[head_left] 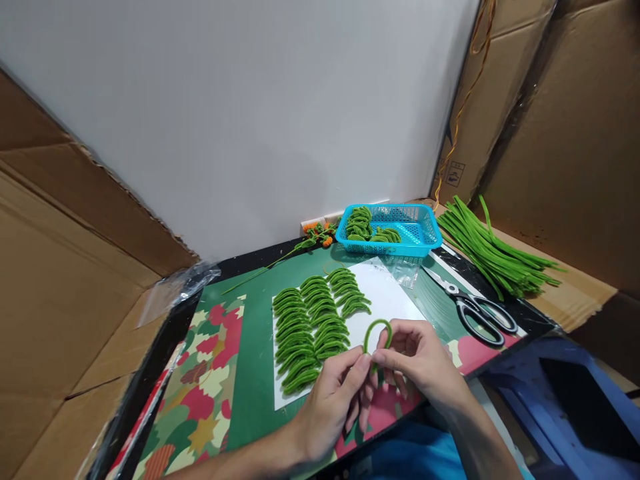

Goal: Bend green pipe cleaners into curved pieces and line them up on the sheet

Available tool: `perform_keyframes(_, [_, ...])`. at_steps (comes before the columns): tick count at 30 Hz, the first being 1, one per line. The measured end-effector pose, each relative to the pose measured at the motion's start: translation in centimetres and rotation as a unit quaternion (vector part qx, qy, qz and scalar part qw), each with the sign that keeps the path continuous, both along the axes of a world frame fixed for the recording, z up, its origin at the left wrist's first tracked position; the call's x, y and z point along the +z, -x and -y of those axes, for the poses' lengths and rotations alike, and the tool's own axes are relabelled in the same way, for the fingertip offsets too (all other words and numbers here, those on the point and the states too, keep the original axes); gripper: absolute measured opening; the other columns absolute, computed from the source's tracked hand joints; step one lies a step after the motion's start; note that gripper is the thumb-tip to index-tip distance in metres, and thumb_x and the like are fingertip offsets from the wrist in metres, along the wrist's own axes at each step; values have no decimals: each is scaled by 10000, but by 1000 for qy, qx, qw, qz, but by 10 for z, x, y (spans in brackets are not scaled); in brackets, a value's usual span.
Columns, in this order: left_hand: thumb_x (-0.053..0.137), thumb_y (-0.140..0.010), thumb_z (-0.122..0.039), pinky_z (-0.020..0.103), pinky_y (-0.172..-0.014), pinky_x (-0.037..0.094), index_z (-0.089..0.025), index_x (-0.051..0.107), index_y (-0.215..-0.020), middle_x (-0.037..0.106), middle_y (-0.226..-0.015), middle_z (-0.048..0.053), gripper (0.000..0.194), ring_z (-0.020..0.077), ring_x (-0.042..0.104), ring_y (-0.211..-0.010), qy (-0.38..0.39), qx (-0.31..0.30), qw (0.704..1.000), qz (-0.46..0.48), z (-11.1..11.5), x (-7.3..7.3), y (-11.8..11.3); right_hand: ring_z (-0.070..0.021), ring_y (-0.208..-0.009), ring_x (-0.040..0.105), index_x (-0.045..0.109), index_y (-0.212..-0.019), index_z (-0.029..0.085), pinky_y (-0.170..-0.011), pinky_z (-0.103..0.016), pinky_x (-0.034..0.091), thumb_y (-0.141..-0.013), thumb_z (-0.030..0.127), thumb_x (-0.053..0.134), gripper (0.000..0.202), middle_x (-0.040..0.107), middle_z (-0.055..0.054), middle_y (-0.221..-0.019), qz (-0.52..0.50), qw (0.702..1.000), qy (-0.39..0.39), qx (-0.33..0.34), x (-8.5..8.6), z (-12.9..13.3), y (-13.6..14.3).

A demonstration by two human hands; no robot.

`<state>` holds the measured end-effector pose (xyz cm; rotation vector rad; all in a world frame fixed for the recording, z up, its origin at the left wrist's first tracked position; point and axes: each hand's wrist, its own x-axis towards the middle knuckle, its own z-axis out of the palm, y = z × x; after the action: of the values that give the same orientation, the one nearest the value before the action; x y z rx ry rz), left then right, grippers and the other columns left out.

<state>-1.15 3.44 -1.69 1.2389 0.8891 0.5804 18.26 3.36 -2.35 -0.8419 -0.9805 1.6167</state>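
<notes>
A green fuzzy stem (pixel 379 323) is bent into an upright loop between my two hands. My left hand (pixel 340 393) pinches its lower left end between thumb and fingers. My right hand (pixel 413 357) is closed on the loop's right side, its thumb near my left fingertips. Just beyond my left hand, rows of curved green pieces (pixel 295 327) lie in three columns on a white sheet (pixel 387 293). The ends of the loop are partly hidden by my fingers.
Behind the sheet stands a blue basket (pixel 410 248) with green pieces inside. Black-handled scissors (pixel 480 313) and a bundle of long green stems (pixel 495 250) lie at the right. An orange-flowered stem (pixel 300 247) lies left of the basket. Cardboard walls (pixel 575 133) flank the table.
</notes>
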Motion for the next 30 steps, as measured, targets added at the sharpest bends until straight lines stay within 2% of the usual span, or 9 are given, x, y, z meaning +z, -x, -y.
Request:
perform_keyframes(5, [547, -1066, -686, 137, -377, 328, -181, 553, -882, 509, -687, -63, 538, 54, 563, -422, -2, -12, 1000, 23, 0, -1, 1, -71, -378, 542, 710, -751, 168, -391, -158, 436, -698, 488, 1025, 452, 702, 19, -567, 28, 999, 5, -19, -3, 0, 3])
perform_keyframes(10, [552, -1090, -626, 127, -376, 307, -192, 537, -949, 537, -745, -62, 457, 31, 542, -419, 11, -19, 999, 49, 1, -1, 0, -95, -354, 553, 714, -772, 164, -377, -179, 435, -715, 556, 994, 485, 691, 9, -522, 48, 998, 21, -26, -3, 0, 2])
perform_keyframes(14, [545, -1110, -576, 125, -374, 307, -199, 527, -952, 537, -707, -70, 409, 32, 518, -404, 4, -14, 999, 51, 2, -3, 2, -104, -361, 556, 711, -753, 169, -387, -193, 442, -695, 589, 995, 511, 665, 19, -501, 46, 998, 28, -26, 2, 1, 1])
perform_keyframes(21, [585, -1097, -569, 125, -366, 291, -216, 538, -1038, 618, -767, -56, 361, 39, 557, -418, -1, -7, 999, 39, 1, 2, 1, -109, -357, 556, 719, -738, 165, -381, -193, 421, -692, 563, 1007, 493, 640, 25, -478, 41, 999, 23, -8, 3, 3, -6])
perform_keyframes(30, [616, -1088, -556, 130, -411, 301, -196, 554, -1031, 628, -785, -44, 370, 33, 582, -455, -2, -30, 998, 56, 2, 6, 1, -103, -361, 539, 733, -734, 158, -374, -191, 434, -687, 539, 1014, 476, 649, 20, -484, 28, 999, 23, -2, 0, 3, -8])
